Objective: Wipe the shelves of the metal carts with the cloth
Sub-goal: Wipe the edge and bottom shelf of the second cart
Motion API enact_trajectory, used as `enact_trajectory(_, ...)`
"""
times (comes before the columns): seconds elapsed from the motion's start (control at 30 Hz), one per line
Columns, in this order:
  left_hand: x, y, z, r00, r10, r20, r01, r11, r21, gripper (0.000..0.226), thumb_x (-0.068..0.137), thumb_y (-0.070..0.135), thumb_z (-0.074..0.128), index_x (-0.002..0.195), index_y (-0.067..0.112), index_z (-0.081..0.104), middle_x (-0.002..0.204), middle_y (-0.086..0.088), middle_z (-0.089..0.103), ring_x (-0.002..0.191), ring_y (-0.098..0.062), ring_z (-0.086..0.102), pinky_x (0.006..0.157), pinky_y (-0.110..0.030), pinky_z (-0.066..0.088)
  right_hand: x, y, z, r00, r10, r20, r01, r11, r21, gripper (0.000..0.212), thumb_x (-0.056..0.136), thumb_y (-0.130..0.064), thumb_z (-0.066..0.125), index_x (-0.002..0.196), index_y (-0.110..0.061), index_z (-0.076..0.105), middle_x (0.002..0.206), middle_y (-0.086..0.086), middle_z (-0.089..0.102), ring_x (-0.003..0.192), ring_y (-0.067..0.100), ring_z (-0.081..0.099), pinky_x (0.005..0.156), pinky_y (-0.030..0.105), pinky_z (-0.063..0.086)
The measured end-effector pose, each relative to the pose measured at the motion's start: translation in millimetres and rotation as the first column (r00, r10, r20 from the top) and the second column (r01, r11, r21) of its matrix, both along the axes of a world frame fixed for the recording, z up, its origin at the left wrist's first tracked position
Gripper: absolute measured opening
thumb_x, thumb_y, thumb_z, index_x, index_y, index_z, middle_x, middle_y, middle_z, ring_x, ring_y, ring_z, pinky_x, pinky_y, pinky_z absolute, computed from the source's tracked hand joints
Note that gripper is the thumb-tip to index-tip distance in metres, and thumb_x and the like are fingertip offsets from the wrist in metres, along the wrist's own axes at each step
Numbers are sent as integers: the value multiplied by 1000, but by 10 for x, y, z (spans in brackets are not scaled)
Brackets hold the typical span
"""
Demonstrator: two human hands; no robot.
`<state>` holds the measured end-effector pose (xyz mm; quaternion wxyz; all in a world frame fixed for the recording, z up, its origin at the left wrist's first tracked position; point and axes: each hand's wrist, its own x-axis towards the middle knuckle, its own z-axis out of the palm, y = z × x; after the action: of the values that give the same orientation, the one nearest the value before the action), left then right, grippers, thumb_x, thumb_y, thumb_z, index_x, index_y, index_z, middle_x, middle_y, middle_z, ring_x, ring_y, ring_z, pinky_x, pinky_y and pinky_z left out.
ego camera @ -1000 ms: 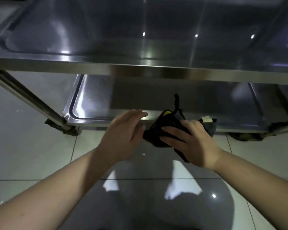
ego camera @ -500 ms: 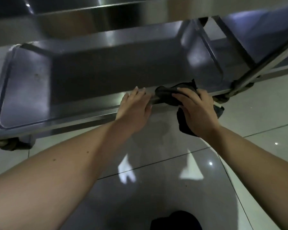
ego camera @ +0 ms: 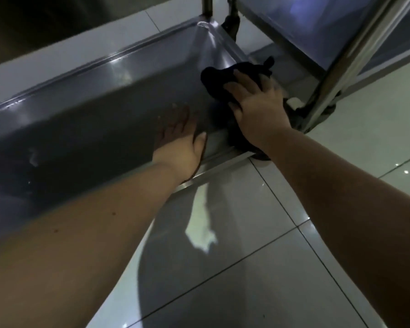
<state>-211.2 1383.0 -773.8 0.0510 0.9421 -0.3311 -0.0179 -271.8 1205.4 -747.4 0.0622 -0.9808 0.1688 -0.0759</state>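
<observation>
Soft, light cloth (ego camera: 217,75) at 1 o'clock of flat, empty left hand (ego camera: 178,143), pressed on shelf (ego camera: 92,114) under spread right hand (ego camera: 260,107); likely best held bunched at middle.

Bare left hand (ego camera: 178,145) and right hand (ego camera: 258,107), forearms uncovered

A dark, bunched cloth (ego camera: 217,76) lies at the right end of the metal cart's lowest shelf (ego camera: 104,105), a shiny steel tray with a raised rim.
</observation>
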Motion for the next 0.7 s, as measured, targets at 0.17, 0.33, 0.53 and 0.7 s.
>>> enact_trajectory(0.17,39,-11,-207,997,81,4,-79,981,-176,64,95,48,22,154,24,14,161,-4,10,149,-21,-2,117,-38,-9,68,-42,-358,981,-55,-185,57,998,5,52,100,-49,21,151,-42,13,163,-5,4,146,41,-2,118,50,3)
enact_trajectory(0.33,30,17,-229,989,126,74,-104,963,-250,70,89,48,16,152,17,22,159,-6,19,148,-23,7,120,-39,-5,240,-175,-346,970,-155,-187,171,983,72,53,100,-46,24,151,-41,11,163,-8,4,148,36,-3,119,48,3)
enact_trajectory(0.53,17,74,-142,982,185,38,-154,902,-403,65,89,39,21,151,18,26,159,-5,21,148,-20,10,119,-48,9,494,751,-207,960,172,-222,-166,985,46,60,100,-42,29,154,-32,5,162,-9,2,148,29,-3,119,46,5)
enact_trajectory(0.7,9,129,-174,985,175,8,-155,891,-427,67,91,46,16,150,16,26,158,-7,21,148,-20,10,119,-49,6,314,653,-275,936,326,-132,-317,944,91,53,100,-42,32,151,-41,17,160,-15,13,149,25,2,119,42,6)
